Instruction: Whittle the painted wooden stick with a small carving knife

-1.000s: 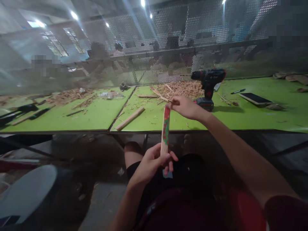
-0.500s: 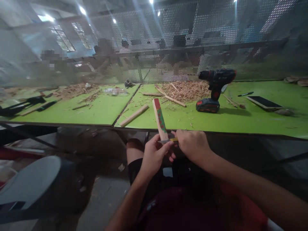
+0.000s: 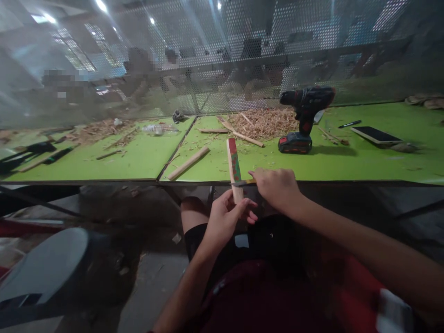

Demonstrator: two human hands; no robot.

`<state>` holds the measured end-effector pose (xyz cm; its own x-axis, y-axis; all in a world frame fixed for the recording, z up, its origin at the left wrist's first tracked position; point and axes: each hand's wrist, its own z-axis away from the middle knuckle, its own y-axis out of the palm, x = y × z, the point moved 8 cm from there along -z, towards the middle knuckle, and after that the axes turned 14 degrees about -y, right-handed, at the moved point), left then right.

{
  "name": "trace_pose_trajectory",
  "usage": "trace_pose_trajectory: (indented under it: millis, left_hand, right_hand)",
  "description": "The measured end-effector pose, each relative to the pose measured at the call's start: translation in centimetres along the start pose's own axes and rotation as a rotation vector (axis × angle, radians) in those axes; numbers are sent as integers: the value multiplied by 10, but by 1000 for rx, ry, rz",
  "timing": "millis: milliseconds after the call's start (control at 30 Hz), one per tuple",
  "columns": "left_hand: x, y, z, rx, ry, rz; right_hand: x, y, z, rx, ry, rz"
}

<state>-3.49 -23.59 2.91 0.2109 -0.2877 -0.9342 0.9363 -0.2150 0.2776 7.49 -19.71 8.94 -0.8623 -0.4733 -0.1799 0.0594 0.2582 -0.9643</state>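
My left hand (image 3: 227, 215) is closed around the lower end of a wooden stick (image 3: 233, 162), held upright just in front of the table edge. The stick has a red top and a green face with red spots; its lower part is bare wood. My right hand (image 3: 277, 187) grips a utility knife (image 3: 249, 181) with a yellow body, mostly hidden in the fist. Its blade lies across the stick, touching it above my left fingers, near the lower end of the green paint.
On the green table (image 3: 215, 171) lie a loose wooden stick (image 3: 189, 163), a pile of wood shavings (image 3: 267, 122), a cordless drill (image 3: 301, 120), a phone (image 3: 376, 135), a pen (image 3: 349, 124) and a clear plastic bottle (image 3: 159, 129). Behind rises a perforated screen (image 3: 222, 69). A stool (image 3: 48, 263) stands lower left.
My right hand and the knife have moved up along the stick, away from my left thumb. The stick stands more upright. The view has shifted slightly.
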Motion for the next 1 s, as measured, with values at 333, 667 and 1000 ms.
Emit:
trace_pose_trajectory:
  millis: [333, 667, 1000]
  left_hand:
    - [0, 0, 1, 73, 37, 227]
    - [22, -18, -9, -106, -36, 463]
    - [20, -22, -8, -228, 6, 401]
  right_hand:
    - [2, 5, 15, 56, 57, -89]
    - [6, 11, 14, 49, 40, 22]
    - [6, 19, 9, -52, 40, 29]
